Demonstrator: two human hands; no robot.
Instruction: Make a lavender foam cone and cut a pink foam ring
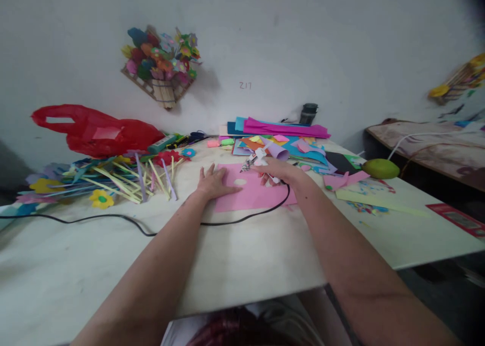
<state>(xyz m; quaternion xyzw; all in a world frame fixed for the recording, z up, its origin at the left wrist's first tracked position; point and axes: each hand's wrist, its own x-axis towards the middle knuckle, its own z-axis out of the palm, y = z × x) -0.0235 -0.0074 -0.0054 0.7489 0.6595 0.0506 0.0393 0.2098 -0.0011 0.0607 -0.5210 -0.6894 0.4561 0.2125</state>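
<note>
A pink craft sheet (231,200) lies flat on the table, with a pale round spot showing near its middle; I cannot tell if that is a hole or a white piece. Pressed on the sheet's left side is my left hand (214,183), its fingers spread and nothing in it. My right hand (279,170) is closed around a white glue gun (260,155) with a silvery, crumpled-looking tip. That tip points left, over the upper part of the sheet. The gun's black cord (246,220) curves down past the sheet and runs off left.
Craft flowers (101,198) and paper strips (113,182) lie at left, beside a red plastic bag (94,134). Coloured sheets (284,129) and scraps are piled at the back, near a dark cup (308,113). A green mango-like fruit (381,168) sits at right.
</note>
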